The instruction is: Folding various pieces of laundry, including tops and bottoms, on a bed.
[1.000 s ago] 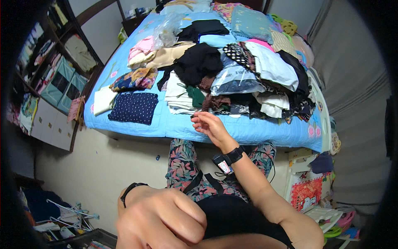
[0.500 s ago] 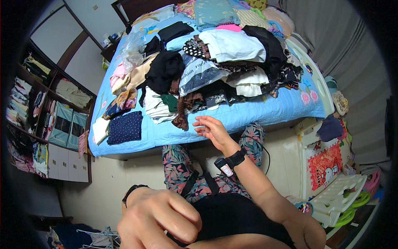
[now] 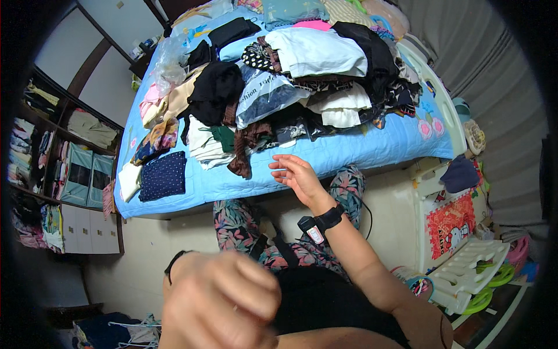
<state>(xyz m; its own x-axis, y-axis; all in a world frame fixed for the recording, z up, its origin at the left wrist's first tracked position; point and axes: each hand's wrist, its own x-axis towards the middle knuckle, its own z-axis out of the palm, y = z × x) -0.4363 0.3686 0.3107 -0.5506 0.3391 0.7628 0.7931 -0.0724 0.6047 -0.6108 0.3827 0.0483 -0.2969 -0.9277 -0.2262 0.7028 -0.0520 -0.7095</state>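
Note:
Close to the camera at the lower left, my left hand (image 3: 224,299) is blurred, its fingers curled; whatever they may hold is hidden. My right hand (image 3: 294,177) reaches toward the bed's near edge with fingers apart and nothing in them. A strap with a small device (image 3: 317,228) is around that wrist. Beyond this hand lies a blue quilt (image 3: 325,154) heaped with clothes. Nearest on the left hangs a crumpled brown garment (image 3: 239,160), beside folded white clothes (image 3: 203,148). Farther back are a clear bag (image 3: 267,99) with dark cloth inside and a white garment (image 3: 317,52).
A folded navy dotted cloth (image 3: 163,177) lies at the bed's left corner. An open wardrobe (image 3: 55,168) stands left. To the right are a white bed rail (image 3: 433,104), a grey curtain (image 3: 465,58) and a white plastic rack (image 3: 474,273). Hangers (image 3: 136,326) lie lower left.
The view has shifted slightly, so the bed and clothes sit a little higher and farther left. My left hand has become more blurred. My right hand keeps nearly the same open pose.

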